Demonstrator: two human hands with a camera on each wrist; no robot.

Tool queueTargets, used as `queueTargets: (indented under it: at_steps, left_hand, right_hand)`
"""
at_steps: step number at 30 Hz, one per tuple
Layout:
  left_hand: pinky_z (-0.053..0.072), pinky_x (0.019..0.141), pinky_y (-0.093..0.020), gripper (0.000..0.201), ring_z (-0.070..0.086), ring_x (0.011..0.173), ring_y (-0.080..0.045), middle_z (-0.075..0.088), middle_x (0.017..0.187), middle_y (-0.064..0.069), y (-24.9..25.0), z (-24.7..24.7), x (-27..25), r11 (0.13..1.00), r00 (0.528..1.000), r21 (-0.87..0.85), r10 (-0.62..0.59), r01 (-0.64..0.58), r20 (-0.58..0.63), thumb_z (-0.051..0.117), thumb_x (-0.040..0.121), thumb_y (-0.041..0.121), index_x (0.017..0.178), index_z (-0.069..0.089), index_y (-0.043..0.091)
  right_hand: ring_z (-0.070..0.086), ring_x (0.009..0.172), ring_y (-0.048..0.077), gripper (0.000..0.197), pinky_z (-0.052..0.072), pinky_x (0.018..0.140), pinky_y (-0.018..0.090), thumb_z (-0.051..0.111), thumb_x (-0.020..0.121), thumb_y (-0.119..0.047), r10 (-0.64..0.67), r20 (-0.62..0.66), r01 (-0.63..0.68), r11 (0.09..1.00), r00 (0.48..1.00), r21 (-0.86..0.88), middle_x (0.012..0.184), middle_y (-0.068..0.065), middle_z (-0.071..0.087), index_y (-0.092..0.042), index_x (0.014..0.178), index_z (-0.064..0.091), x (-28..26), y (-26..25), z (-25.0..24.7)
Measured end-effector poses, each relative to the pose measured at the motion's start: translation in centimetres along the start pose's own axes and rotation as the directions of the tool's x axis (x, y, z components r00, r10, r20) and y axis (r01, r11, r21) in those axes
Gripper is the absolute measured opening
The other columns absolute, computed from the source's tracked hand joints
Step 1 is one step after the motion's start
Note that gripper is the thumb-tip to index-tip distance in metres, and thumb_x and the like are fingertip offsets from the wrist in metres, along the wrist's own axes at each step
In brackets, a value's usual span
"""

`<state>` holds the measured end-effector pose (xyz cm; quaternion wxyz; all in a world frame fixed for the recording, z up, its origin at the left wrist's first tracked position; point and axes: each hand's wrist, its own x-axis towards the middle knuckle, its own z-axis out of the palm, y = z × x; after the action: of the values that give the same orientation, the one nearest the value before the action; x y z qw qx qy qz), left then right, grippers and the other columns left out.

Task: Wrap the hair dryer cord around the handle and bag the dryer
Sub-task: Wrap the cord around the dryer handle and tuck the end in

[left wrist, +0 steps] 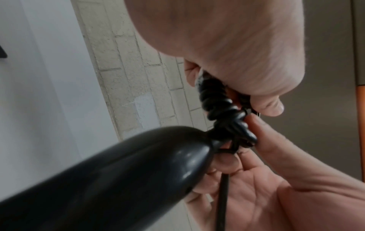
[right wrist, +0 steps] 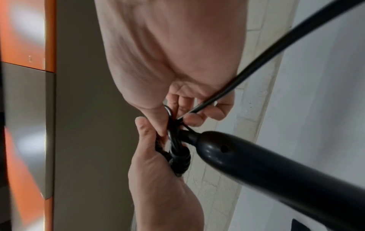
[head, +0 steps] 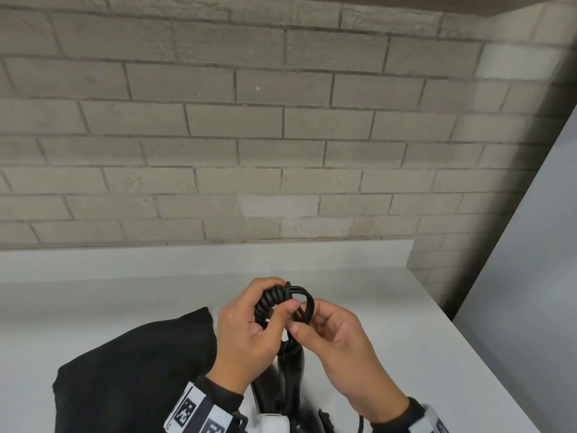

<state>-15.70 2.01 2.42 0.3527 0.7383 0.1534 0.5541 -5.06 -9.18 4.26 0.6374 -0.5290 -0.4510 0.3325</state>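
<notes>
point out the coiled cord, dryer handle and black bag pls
coiled cord (head: 268, 303), head view, on the coils in the left hand's grip
dryer handle (right wrist: 266, 168), right wrist view, mid-shaft
black bag (head: 134, 370), head view, middle of the fabric

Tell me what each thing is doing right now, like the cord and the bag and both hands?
cord: bunched in coils at the handle's end, not wound around the handle.
hair dryer: out of the bag, handle pointing up.
bag: lying flat on the counter.
left hand: grips the coils.
right hand: pinches a straight strand.
</notes>
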Motion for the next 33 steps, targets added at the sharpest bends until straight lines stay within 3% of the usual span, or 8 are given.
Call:
queueTargets:
  at_steps: [5, 11, 15, 18, 21, 24, 26, 33]
  left_hand:
    - [0.059, 0.073, -0.031, 0.034, 0.072, 0.081, -0.011, 0.073, 0.093, 0.012, 0.3, -0.1, -0.1, 1.0, 0.999, -0.003, -0.019, 0.019, 0.036, 0.064, 0.088, 0.046, 0.12, 0.062, 0.037]
    - [0.056, 0.064, -0.028, 0.02, 0.068, 0.07, -0.009, 0.071, 0.088, 0.014, 0.8, 0.0, -0.2, 0.999, 0.999, -0.02, -0.044, 0.044, 0.014, 0.063, 0.087, 0.042, 0.106, 0.065, 0.036]
    - [0.053, 0.065, -0.022, 0.018, 0.065, 0.064, -0.007, 0.069, 0.081, 0.015, 1.3, 0.2, -0.2, 0.996, 0.996, 0.009, -0.092, 0.092, -0.009, 0.062, 0.087, 0.047, 0.101, 0.065, 0.036]
    - [0.053, 0.065, -0.025, 0.027, 0.064, 0.064, -0.008, 0.07, 0.08, 0.013, 1.4, 0.4, -0.4, 0.982, 0.98, 0.007, -0.188, 0.189, -0.061, 0.061, 0.084, 0.057, 0.097, 0.067, 0.035]
    - [0.051, 0.063, -0.025, 0.024, 0.061, 0.061, -0.006, 0.069, 0.074, 0.011, 2.0, 0.8, -0.4, 0.964, 0.962, -0.079, -0.259, 0.252, -0.085, 0.067, 0.086, 0.054, 0.091, 0.07, 0.03]
    - [0.046, 0.06, -0.023, 0.018, 0.055, 0.055, -0.003, 0.066, 0.065, 0.01, 2.7, 1.1, -0.4, 0.929, 0.936, -0.205, -0.335, 0.309, -0.105, 0.07, 0.08, 0.041, 0.087, 0.073, 0.024]
    - [0.047, 0.06, -0.019, 0.016, 0.056, 0.056, -0.002, 0.067, 0.065, 0.009, 2.9, 1.1, -0.4, 0.916, 0.926, -0.236, -0.358, 0.323, -0.121, 0.071, 0.08, 0.037, 0.086, 0.074, 0.022]
    - [0.049, 0.063, -0.007, 0.01, 0.069, 0.075, -0.004, 0.073, 0.08, 0.012, 3.6, 1.6, -0.8, 0.963, 0.957, -0.179, -0.231, 0.2, -0.175, 0.078, 0.079, 0.023, 0.085, 0.072, 0.019]
  right_hand:
    - [0.069, 0.099, 0.019, 0.016, 0.053, 0.089, 0.028, 0.062, 0.092, -0.005, 0.022, 0.026, -0.02, 0.997, 0.999, -0.078, 0.1, 0.007, 0.075, -0.014, 0.102, 0.071, -0.1, -0.7, -0.1]
    - [0.061, 0.088, 0.021, 0.015, 0.051, 0.08, 0.04, 0.061, 0.093, -0.019, -0.027, 0.039, 0.037, 0.953, 0.999, -0.3, 0.093, -0.002, 0.071, -0.029, 0.096, 0.071, -0.3, -1.1, 0.0]
    - [0.056, 0.08, 0.01, 0.019, 0.044, 0.066, 0.019, 0.066, 0.088, -0.021, -0.179, -0.096, 0.124, 0.903, 0.979, -0.411, 0.091, -0.011, 0.063, -0.038, 0.096, 0.063, -0.7, -0.3, 0.6]
    - [0.054, 0.085, 0.008, 0.033, 0.043, 0.067, 0.013, 0.074, 0.079, -0.028, -0.442, -0.269, 0.197, 0.759, 0.856, -0.62, 0.1, -0.02, 0.053, -0.04, 0.098, 0.051, -1.1, 1.2, 1.0]
    - [0.053, 0.082, 0.005, 0.016, 0.046, 0.062, 0.02, 0.067, 0.082, -0.033, -0.662, -0.168, 0.28, 0.514, 0.73, -0.811, 0.092, -0.016, 0.056, -0.032, 0.093, 0.056, -1.1, 1.7, 1.3]
    - [0.057, 0.077, 0.009, 0.019, 0.048, 0.062, 0.023, 0.069, 0.083, -0.032, -0.722, -0.164, 0.292, 0.462, 0.673, -0.837, 0.086, -0.018, 0.066, -0.03, 0.099, 0.059, -1.1, 1.8, 1.6]
    - [0.061, 0.077, 0.011, 0.028, 0.051, 0.065, 0.023, 0.068, 0.084, -0.033, -0.724, -0.149, 0.286, 0.441, 0.674, -0.851, 0.086, -0.02, 0.07, -0.027, 0.11, 0.06, -1.2, 1.7, 1.9]
    - [0.06, 0.084, 0.014, 0.048, 0.037, 0.076, 0.015, 0.054, 0.085, -0.045, -0.512, -0.215, 0.106, 0.527, 0.831, -0.843, 0.09, -0.03, 0.068, -0.022, 0.126, 0.048, -1.8, 0.3, 3.1]
